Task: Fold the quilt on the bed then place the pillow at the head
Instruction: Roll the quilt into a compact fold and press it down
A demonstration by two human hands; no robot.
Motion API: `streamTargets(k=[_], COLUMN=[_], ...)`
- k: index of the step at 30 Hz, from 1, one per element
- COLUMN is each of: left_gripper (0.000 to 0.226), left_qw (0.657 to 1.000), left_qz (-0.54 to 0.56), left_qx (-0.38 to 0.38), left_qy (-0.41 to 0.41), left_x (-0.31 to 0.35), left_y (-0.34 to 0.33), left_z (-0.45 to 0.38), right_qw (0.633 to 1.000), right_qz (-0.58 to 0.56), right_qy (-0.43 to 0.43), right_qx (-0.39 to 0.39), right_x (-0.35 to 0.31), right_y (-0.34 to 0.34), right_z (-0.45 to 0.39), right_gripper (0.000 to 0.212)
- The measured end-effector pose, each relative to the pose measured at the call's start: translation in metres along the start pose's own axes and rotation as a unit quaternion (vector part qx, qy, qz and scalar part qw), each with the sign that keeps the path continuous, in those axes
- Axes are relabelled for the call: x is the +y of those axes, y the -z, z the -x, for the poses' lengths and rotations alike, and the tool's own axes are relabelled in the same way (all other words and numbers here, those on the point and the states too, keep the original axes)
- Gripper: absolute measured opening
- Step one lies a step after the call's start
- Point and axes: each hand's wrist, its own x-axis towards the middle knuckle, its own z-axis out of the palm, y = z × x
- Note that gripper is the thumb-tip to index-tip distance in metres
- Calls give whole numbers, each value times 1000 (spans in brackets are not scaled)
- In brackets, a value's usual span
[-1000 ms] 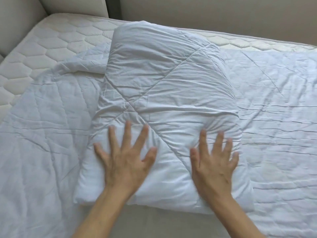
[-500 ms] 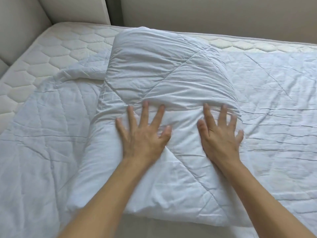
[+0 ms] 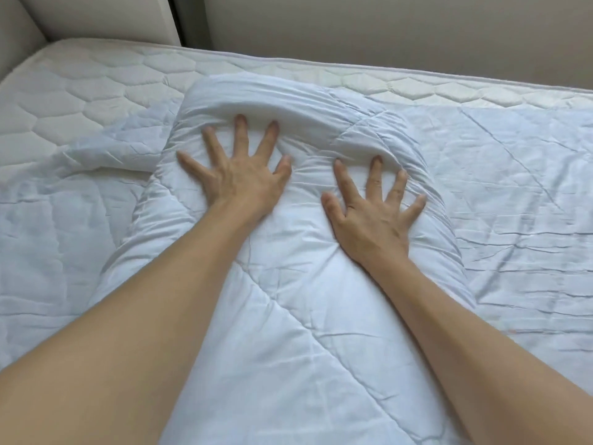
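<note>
A white quilt [image 3: 288, 332] lies folded into a thick long strip across the middle of the bed, running from the near edge toward the far side. Its unfolded lower layer [image 3: 497, 194] spreads flat to the left and right. My left hand [image 3: 237, 175] presses flat on the strip near its far end, fingers spread wide. My right hand [image 3: 372, 213] presses beside it, a little nearer, fingers spread too. The fabric bunches into a ridge just beyond my fingertips. No pillow is in view.
The bare quilted mattress [image 3: 96, 91] shows at the far left and along the far edge. A padded beige headboard [image 3: 96, 17] stands at the upper left, and a plain wall [image 3: 385, 33] runs behind the bed.
Both hands have slid away from me along the folded strip, from its near end to its far end, pushing a ridge of fabric ahead. The view has moved closer.
</note>
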Motion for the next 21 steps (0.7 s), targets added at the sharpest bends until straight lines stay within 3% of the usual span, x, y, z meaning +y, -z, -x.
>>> streamTargets(k=[5,10,16,21], left_gripper=[65,63,61,66], left_qw=[999,993,991,996], left_qz=[30,88,109,62], left_qx=[-30,-57,-50,-43], left_qy=[33,62,54,51], left_x=[-12,-49,-54,-75], left_y=[18,-13,-23,-20], left_z=[-69,-83,-87,-3], right_qw=[995,987,986,988], right_qz=[24,46,45,37], right_qy=[13,22,16,14], right_qx=[94,154,160,150], right_x=[0,-4,-7,-3], right_y=[-21,-39,-53,-54], right_z=[15,18,9,6], right_gripper=[62,58,60,61])
